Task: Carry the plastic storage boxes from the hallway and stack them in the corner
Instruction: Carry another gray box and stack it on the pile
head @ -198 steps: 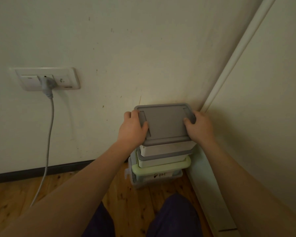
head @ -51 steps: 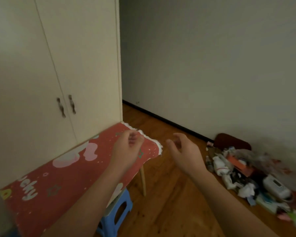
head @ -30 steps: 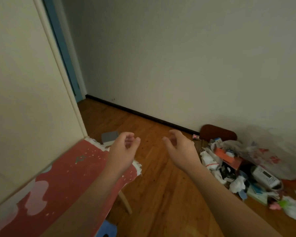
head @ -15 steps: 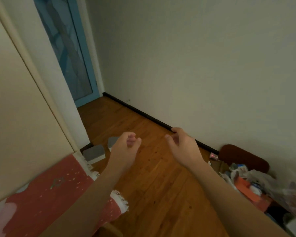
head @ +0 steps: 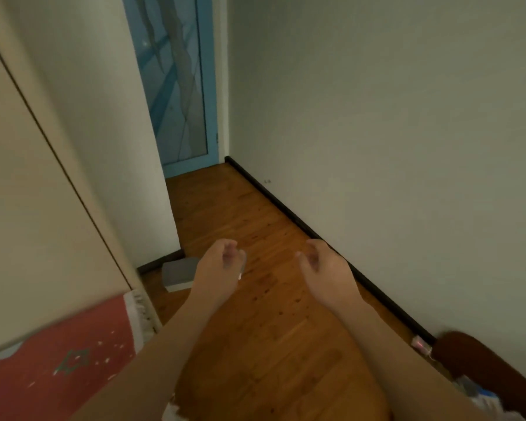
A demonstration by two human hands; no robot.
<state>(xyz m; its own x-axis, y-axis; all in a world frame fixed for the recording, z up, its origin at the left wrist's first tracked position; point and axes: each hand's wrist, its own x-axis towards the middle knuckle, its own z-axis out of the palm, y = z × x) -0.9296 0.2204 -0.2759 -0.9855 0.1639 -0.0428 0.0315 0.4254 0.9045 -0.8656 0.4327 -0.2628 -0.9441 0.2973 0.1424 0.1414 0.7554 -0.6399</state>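
A plastic storage box with a grey lid (head: pixel 178 272) lies on the wooden floor at the foot of the white wall corner, left of centre. My left hand (head: pixel 217 270) hovers in front of it, partly covering its right end, fingers loosely curled and holding nothing. My right hand (head: pixel 324 270) is held out beside it over bare floor, also empty with fingers apart. A small pale corner shows past my left hand; I cannot tell whether it belongs to a second box. The stack in the corner is out of view.
A narrow hallway of wooden floor (head: pixel 240 214) runs ahead to a blue glass door (head: pixel 176 83). A cream wardrobe (head: pixel 28 192) and a red-covered table (head: pixel 58 360) stand at left. A dark red object (head: pixel 480 357) and clutter lie at lower right along the wall.
I have turned away from the stacked boxes in the corner toward the hallway. The door and the grey-lidded box came into view and nearer; both hands stay raised and empty.
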